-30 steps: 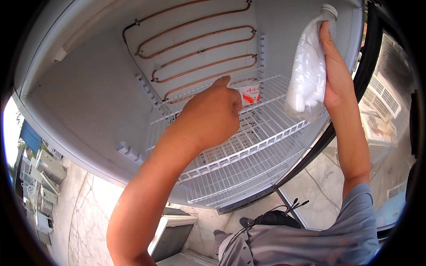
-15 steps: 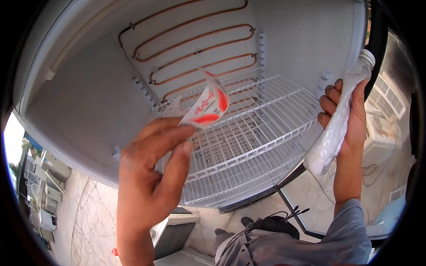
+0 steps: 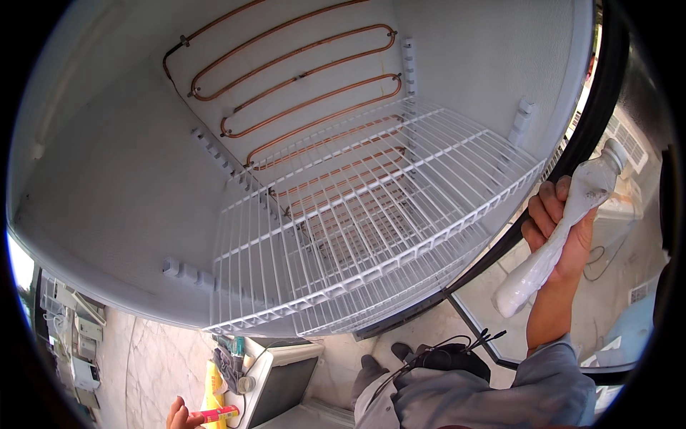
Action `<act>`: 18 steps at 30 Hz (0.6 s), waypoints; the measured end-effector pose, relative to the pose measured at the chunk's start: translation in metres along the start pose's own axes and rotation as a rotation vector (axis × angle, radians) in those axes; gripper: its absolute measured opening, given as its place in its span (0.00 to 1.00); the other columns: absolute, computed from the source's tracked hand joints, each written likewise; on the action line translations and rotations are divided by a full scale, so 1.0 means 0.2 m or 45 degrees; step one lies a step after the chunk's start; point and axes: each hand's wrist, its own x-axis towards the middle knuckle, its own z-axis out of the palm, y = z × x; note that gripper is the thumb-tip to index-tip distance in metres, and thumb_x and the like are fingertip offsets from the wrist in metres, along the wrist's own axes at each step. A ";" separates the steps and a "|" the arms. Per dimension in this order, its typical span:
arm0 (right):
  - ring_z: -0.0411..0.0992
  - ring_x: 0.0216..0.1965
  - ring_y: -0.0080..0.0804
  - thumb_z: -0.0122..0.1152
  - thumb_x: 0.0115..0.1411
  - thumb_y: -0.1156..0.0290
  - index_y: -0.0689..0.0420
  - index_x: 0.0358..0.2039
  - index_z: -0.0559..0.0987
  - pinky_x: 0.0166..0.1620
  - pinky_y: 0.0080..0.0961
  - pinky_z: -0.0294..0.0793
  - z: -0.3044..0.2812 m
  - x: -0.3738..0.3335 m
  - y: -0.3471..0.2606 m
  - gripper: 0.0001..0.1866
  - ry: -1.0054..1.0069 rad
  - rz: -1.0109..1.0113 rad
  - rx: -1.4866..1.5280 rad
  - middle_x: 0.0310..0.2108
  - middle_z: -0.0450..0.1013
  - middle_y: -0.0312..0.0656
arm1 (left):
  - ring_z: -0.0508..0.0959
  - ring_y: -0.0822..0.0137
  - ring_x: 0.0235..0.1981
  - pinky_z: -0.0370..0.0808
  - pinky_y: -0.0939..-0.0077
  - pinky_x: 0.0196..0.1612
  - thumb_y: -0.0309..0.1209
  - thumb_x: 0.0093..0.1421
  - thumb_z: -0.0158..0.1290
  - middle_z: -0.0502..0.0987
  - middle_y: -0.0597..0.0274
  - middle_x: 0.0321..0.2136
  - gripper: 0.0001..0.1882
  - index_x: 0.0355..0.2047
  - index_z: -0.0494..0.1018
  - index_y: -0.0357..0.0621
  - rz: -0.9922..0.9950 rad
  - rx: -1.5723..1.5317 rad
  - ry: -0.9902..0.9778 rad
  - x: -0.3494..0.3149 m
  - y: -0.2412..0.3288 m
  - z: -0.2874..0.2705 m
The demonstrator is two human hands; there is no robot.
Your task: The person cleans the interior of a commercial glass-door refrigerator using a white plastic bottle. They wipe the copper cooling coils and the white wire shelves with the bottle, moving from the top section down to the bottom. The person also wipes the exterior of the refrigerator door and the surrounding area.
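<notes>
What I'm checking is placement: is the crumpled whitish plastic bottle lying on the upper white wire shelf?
No, the bare right hand grips that bottle clear of the shelf, to its right.

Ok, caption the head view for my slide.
Right hand gripping a bottle beside an open fridge with white wire shelves.
</notes>
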 end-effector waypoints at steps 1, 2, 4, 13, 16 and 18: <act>0.56 0.23 0.19 0.54 0.65 0.39 0.55 0.39 0.71 0.22 0.17 0.60 -0.04 -0.02 0.00 0.28 0.017 -0.048 -0.066 0.27 0.61 0.32 | 0.80 0.58 0.46 0.76 0.70 0.48 0.29 0.64 0.56 0.78 0.41 0.52 0.20 0.52 0.74 0.26 0.162 -0.064 0.017 0.09 0.10 0.07; 0.56 0.23 0.19 0.56 0.64 0.40 0.55 0.39 0.71 0.22 0.17 0.60 -0.06 -0.05 0.00 0.28 0.031 -0.094 -0.121 0.27 0.61 0.32 | 0.80 0.59 0.45 0.76 0.69 0.48 0.29 0.65 0.56 0.77 0.40 0.52 0.20 0.53 0.73 0.26 0.384 -0.090 -0.124 0.20 0.24 0.14; 0.58 0.22 0.19 0.62 0.61 0.41 0.56 0.38 0.70 0.20 0.18 0.61 -0.07 -0.12 0.02 0.28 0.054 -0.136 -0.146 0.27 0.61 0.33 | 0.79 0.63 0.43 0.76 0.71 0.47 0.30 0.67 0.54 0.78 0.44 0.50 0.22 0.56 0.70 0.26 0.821 0.086 -0.369 0.39 0.55 0.17; 0.60 0.21 0.19 0.68 0.56 0.41 0.57 0.36 0.69 0.16 0.17 0.61 -0.25 -0.44 0.11 0.30 0.208 -0.079 -0.104 0.26 0.63 0.33 | 0.80 0.67 0.31 0.76 0.70 0.40 0.28 0.67 0.48 0.81 0.51 0.31 0.22 0.61 0.70 0.44 1.227 1.054 -0.249 1.57 0.85 1.23; 0.57 0.20 0.17 0.68 0.55 0.40 0.56 0.35 0.69 0.14 0.14 0.56 -0.34 -0.50 0.12 0.31 0.291 -0.106 -0.227 0.26 0.62 0.31 | 0.80 0.65 0.27 0.78 0.68 0.33 0.26 0.64 0.50 0.81 0.52 0.29 0.35 0.71 0.55 0.54 1.163 1.618 -0.355 1.70 0.72 1.42; 0.56 0.19 0.16 0.68 0.55 0.39 0.55 0.35 0.69 0.14 0.14 0.55 -0.39 -0.54 0.11 0.31 0.391 -0.089 -0.278 0.25 0.61 0.31 | 0.79 0.66 0.23 0.77 0.68 0.26 0.25 0.60 0.54 0.80 0.55 0.26 0.43 0.73 0.49 0.59 1.164 1.774 -0.444 1.72 0.65 1.54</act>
